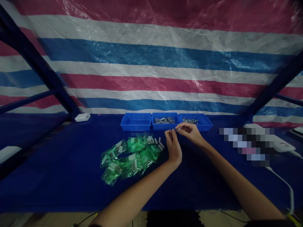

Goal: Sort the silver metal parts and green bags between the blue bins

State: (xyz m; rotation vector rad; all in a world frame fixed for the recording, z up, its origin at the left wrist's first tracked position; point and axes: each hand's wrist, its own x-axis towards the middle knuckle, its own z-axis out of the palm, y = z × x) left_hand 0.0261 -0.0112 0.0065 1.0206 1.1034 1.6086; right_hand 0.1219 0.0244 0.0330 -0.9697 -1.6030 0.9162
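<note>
Left hand [174, 149] and right hand [192, 134] pinched narrow, fingertips meeting on one small part [176, 129], shape too small to tell. It's near the desk [71, 176] back edge, by the middle bin [163, 127] of metal pieces. Loose cylinders [161, 146] and green bags [134, 165] sit left of the left hand.

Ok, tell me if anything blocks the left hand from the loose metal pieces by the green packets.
Nothing visible does: only blue tabletop shows between the left hand and the loose metal pieces. The green packets lie mostly to the left of the pieces, away from the hand's side.
</note>
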